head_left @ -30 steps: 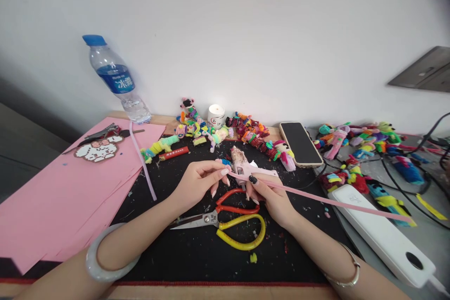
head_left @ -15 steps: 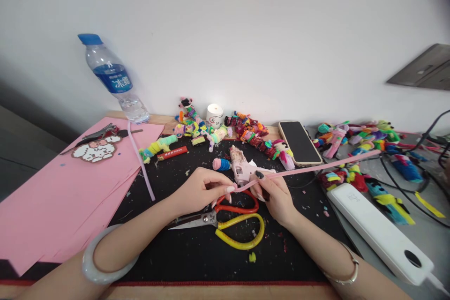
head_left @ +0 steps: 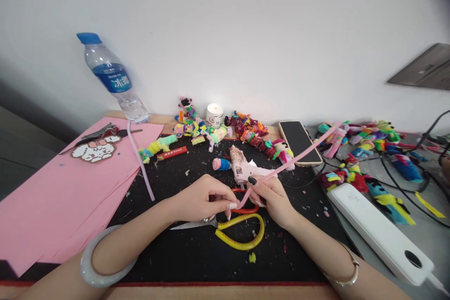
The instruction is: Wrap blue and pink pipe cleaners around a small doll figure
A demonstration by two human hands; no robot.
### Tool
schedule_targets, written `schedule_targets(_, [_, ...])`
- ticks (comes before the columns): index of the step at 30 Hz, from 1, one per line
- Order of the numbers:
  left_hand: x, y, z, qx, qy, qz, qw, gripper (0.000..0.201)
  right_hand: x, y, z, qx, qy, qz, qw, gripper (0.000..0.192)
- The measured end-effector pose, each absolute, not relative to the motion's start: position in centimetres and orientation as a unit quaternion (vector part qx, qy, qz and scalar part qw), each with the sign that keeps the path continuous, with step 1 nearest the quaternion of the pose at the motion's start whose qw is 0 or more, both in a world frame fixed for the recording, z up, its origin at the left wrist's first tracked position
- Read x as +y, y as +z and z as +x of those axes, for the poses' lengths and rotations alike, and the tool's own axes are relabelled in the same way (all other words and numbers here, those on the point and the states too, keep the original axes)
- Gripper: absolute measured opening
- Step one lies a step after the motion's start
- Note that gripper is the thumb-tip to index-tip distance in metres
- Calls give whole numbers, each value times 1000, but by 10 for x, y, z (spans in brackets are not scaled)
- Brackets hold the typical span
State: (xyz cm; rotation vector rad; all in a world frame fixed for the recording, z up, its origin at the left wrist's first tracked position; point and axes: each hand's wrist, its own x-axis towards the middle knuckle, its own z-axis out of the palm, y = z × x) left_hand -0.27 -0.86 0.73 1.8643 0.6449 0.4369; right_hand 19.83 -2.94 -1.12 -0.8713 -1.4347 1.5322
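A long pink pipe cleaner (head_left: pixel 298 155) runs between my hands, its free end slanting up to the right. My left hand (head_left: pixel 207 200) pinches its near end between thumb and finger. A short way along, my right hand (head_left: pixel 272 197) grips the same strip, which bends between the two hands. Under my hands lie scissors (head_left: pixel 242 244) with one yellow and one red handle, partly covered by my fingers. Just beyond them rests a pale pink glue gun (head_left: pixel 246 168) with a stained nozzle. Beside the nozzle is a small blue and pink fuzzy roll (head_left: pixel 221 164).
Pink paper sheets (head_left: pixel 63 206) cover the left, with a water bottle (head_left: pixel 112 77) behind. Fuzzy figures (head_left: pixel 256 136) and a white candle (head_left: pixel 214 115) line the wall. On the right are a phone (head_left: pixel 300 143), a white power strip (head_left: pixel 379 232) and black cables (head_left: pixel 393 183).
The pipe cleaner's free end has swung up and leftward. My left hand has lowered slightly over the scissors, and the strip now bends more between my hands.
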Motion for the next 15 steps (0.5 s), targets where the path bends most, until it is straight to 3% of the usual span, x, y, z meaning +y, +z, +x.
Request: schedule_targets(15, [-11,8,-3,224,140,811,522,23,-28,-6,197,-646,589,-356,328,52])
